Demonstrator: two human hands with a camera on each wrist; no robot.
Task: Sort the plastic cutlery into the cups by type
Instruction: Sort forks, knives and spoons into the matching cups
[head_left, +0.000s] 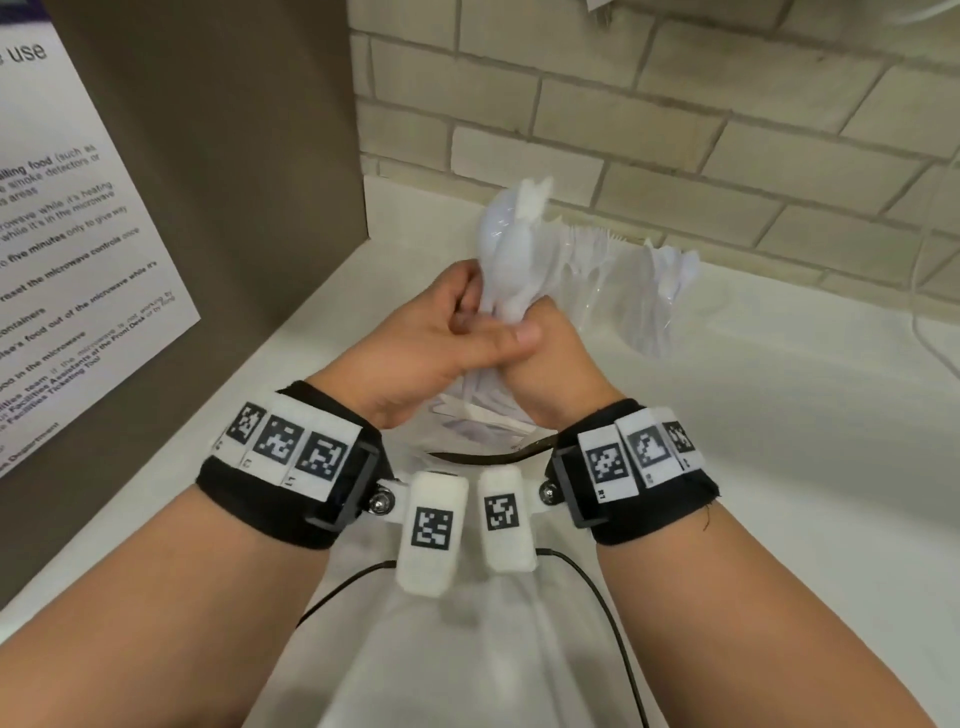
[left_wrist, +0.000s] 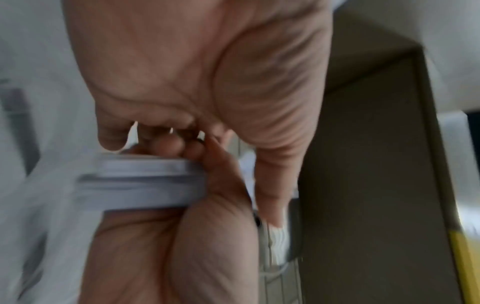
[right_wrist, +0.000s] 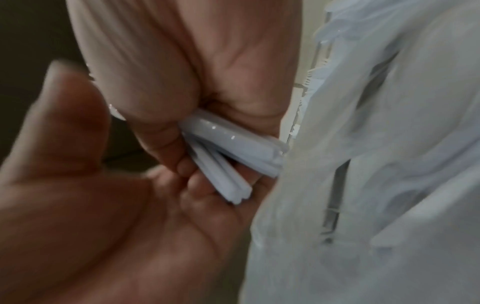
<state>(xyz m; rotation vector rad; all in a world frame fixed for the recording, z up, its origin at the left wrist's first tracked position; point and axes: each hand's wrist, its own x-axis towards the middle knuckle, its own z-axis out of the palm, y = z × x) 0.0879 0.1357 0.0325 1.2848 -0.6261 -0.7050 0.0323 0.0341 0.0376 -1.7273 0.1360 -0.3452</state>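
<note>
A bundle of white plastic spoons (head_left: 511, 260) stands upright between both hands, bowls up. My right hand (head_left: 556, 374) grips the handles in a fist; the handle ends (right_wrist: 228, 160) stick out below it. My left hand (head_left: 447, 332) curls round the bundle from the left, its thumb lying across the right hand. The left wrist view shows the stacked handles (left_wrist: 140, 181) between the two hands. Just behind stand a clear cup of white forks (head_left: 608, 265) and a second clear cup (head_left: 670, 291) with more white cutlery.
A clear plastic bag (head_left: 483, 431) lies on the white counter (head_left: 779, 467) under the hands. A brown panel (head_left: 234, 208) with a paper notice (head_left: 67, 260) stands at the left. The tiled wall (head_left: 675, 130) is close behind. Black cables (head_left: 608, 597) run near the wrists.
</note>
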